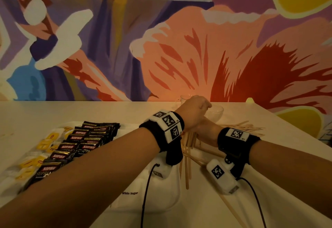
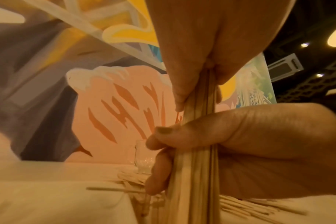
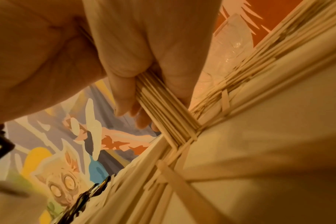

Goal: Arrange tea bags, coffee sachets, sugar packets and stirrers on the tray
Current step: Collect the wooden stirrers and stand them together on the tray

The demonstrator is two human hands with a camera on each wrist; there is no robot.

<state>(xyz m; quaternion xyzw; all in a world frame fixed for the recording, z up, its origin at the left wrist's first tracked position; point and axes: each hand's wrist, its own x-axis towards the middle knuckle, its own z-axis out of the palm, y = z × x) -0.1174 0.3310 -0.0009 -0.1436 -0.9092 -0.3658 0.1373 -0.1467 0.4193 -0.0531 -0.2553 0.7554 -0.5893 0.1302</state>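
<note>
Stirrer bundle (image 2: 197, 136) upright, gripped inside fingers (image 2: 163, 145) of both hands

Two hands (image 1: 199, 118), one glass (image 1: 214, 112); stirrers (image 2: 197, 151) too many to count.

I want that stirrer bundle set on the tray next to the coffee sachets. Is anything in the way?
Nothing visible blocks it. Both hands grip the stirrer bundle; loose stirrers lie between it and the coffee sachets.
</note>
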